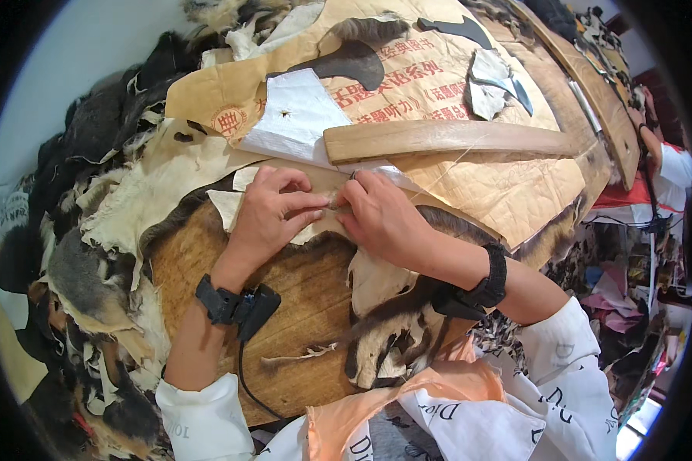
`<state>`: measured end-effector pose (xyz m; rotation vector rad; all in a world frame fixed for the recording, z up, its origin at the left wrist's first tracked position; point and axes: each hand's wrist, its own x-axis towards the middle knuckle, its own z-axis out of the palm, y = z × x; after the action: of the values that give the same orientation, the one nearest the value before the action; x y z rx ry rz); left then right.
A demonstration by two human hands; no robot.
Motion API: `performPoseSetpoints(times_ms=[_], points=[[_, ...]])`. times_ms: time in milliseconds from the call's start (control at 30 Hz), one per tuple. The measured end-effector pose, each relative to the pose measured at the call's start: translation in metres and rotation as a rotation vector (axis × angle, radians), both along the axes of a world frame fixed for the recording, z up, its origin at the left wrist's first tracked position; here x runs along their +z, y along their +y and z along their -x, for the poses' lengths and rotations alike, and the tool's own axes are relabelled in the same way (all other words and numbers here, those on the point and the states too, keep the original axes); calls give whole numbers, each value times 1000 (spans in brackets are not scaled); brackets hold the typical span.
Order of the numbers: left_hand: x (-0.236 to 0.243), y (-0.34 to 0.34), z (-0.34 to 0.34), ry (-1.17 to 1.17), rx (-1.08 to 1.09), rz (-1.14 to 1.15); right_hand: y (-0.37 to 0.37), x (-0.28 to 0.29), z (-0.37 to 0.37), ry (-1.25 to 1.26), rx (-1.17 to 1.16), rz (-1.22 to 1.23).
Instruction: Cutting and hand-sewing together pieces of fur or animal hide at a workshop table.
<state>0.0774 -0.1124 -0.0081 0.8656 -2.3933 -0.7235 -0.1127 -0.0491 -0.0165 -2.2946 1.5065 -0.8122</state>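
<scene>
My left hand [273, 211] and my right hand [377, 219] almost meet at the middle, thumbs and fingertips pinched on a pale hide piece [225, 206] with dark fur at its edge [457, 224]; the exact bit between the fingertips is too small to make out. The hide lies across a worn wooden board [277, 338]. Just above my hands are a long wooden bar [446, 140], a white sheet [292, 107] and a large brown paper [484, 184] printed in red. Dark curved flat pieces [357, 65] rest on the paper.
Fur and hide scraps [115, 284] are heaped along the left. More cream-and-dark pieces [392, 346] hang near the board's front. A pale blue-and-white piece [490, 88] sits on the paper. At the far right, another person's arm and white sleeve [669, 169] show beside a plank [607, 107].
</scene>
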Motion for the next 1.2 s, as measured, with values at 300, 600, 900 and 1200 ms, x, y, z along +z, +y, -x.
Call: performPoseSetpoints(times_ms=[300,600,900,1200], points=[[-3,-1,3,68,43,-25,-3,1,-2,51,-4,43],[-5,-3,3,35,40,8,-13,17,17,-236,74,-25],[-8,1,3,90,87,4,-15,7,24,-164,40,29],[-14,-2,2,75,51,40,-17,11,21,-41,46,-26]])
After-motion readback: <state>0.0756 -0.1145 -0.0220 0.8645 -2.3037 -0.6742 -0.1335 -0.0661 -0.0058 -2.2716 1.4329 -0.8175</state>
